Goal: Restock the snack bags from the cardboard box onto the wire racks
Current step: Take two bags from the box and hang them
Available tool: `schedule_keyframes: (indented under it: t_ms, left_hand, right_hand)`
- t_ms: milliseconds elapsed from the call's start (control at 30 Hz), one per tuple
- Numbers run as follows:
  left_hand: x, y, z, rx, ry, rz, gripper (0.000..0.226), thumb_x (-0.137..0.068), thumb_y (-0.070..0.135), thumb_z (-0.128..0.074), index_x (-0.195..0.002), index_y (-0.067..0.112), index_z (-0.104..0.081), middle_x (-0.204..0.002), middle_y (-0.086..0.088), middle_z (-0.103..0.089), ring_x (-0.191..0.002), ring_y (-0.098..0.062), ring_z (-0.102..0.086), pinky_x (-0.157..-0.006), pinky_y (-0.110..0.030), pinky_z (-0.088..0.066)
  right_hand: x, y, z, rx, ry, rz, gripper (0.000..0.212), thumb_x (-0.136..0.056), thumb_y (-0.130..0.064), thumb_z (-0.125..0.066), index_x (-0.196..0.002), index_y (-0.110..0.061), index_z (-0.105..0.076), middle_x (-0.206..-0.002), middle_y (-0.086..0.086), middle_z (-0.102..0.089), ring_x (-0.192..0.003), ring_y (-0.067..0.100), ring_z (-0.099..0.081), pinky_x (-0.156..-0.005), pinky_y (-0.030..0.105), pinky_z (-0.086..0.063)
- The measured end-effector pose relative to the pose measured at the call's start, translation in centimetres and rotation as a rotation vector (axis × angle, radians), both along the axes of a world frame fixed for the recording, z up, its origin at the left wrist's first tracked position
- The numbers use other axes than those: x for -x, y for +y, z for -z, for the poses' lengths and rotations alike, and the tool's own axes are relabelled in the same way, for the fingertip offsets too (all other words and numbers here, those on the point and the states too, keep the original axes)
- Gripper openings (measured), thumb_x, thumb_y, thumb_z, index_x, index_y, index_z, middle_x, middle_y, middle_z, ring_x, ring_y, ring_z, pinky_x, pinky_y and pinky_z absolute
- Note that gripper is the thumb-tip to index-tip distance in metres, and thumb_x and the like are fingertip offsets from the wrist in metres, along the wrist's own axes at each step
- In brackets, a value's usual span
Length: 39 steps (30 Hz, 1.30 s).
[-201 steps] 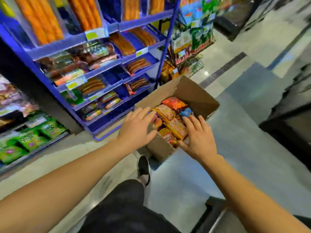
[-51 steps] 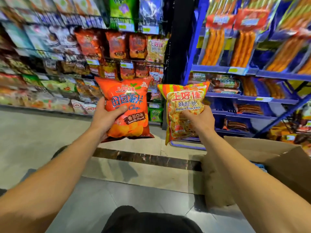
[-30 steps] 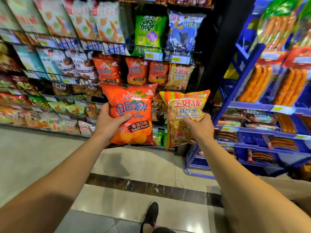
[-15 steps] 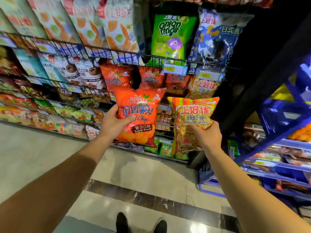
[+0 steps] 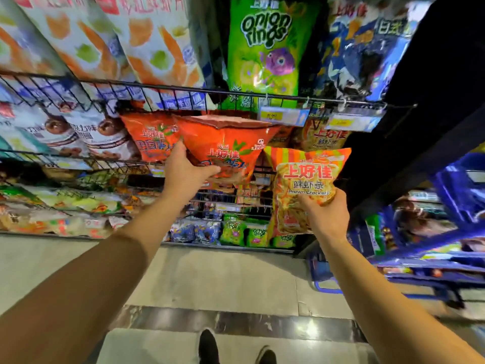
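My left hand (image 5: pixel 185 172) grips an orange tomato chip bag (image 5: pixel 225 145), tilted top-forward into the wire rack (image 5: pixel 183 88) just under its upper rail, beside a matching orange bag (image 5: pixel 152 137) on the shelf. My right hand (image 5: pixel 326 214) grips a striped yellow-orange prawn cracker bag (image 5: pixel 304 185) upright, lower and to the right, in front of the rack. More prawn cracker bags (image 5: pixel 322 137) sit on the shelf behind it. The cardboard box is out of view.
Green onion ring bags (image 5: pixel 262 46) and a blue bag (image 5: pixel 364 43) hang above the rail. White bags (image 5: pixel 73 130) fill the rack's left side. Price tags (image 5: pixel 283 116) clip to the rail. A blue shelf unit (image 5: pixel 430 248) stands at right. My shoes (image 5: pixel 207 348) show on the tiled floor.
I have stepped closer to the rack. My left hand has raised the orange bag and tipped it forward into the shelf. My right hand still holds the prawn cracker bag, now lower than the left.
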State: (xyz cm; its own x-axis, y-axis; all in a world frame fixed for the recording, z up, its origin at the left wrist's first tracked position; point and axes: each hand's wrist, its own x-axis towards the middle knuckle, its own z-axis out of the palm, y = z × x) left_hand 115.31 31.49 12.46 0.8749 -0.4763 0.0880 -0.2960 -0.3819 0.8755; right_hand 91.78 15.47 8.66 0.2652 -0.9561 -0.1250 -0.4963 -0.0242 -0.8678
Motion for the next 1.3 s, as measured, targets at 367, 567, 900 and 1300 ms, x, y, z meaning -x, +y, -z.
schedule_keyframes:
  t_ms: [367, 567, 900, 1300]
  left_hand:
    - [-3.2, -4.0, 6.3, -0.034, -0.027, -0.041, 0.079, -0.075, 0.021, -0.089, -0.138, 0.003, -0.046, -0.12, -0.004, -0.063, -0.105, -0.017, -0.059, -0.094, -0.025, -0.045]
    - [-6.1, -6.2, 8.3, -0.171, -0.099, 0.032, 0.084, -0.074, 0.021, -0.089, -0.14, 0.001, -0.042, -0.128, -0.015, -0.062, -0.118, -0.03, -0.06, -0.102, -0.039, -0.048]
    - [-9.1, -7.2, 8.7, -0.297, -0.031, 0.103, 0.089, -0.079, 0.023, -0.085, -0.147, 0.005, -0.03, -0.136, -0.013, -0.058, -0.126, -0.034, -0.055, -0.107, -0.039, -0.043]
    - [0.6, -6.1, 7.3, -0.441, -0.66, 0.179, 0.078, -0.089, 0.034, -0.067, -0.155, 0.037, -0.026, -0.165, -0.011, -0.011, -0.148, -0.041, -0.011, -0.119, -0.057, -0.022]
  right_hand:
    - [-3.5, 0.2, 4.6, 0.025, -0.021, 0.043, 0.04, -0.079, -0.033, -0.082, -0.088, -0.04, -0.045, -0.089, -0.025, -0.054, -0.093, 0.012, -0.059, -0.089, 0.033, -0.05]
    - [-3.6, 0.3, 7.0, -0.015, -0.045, 0.077, 0.053, -0.077, -0.033, -0.084, -0.114, -0.031, -0.046, -0.099, -0.016, -0.059, -0.09, 0.009, -0.06, -0.086, 0.032, -0.049]
    - [-4.3, 0.1, 8.9, -0.027, -0.023, 0.034, 0.056, -0.076, -0.035, -0.084, -0.115, -0.031, -0.044, -0.097, -0.02, -0.057, -0.097, 0.014, -0.062, -0.091, 0.038, -0.052]
    - [-3.1, 1.4, 7.7, -0.041, -0.019, -0.005, 0.055, -0.075, -0.036, -0.084, -0.113, -0.032, -0.044, -0.095, -0.021, -0.058, -0.098, 0.015, -0.063, -0.095, 0.046, -0.054]
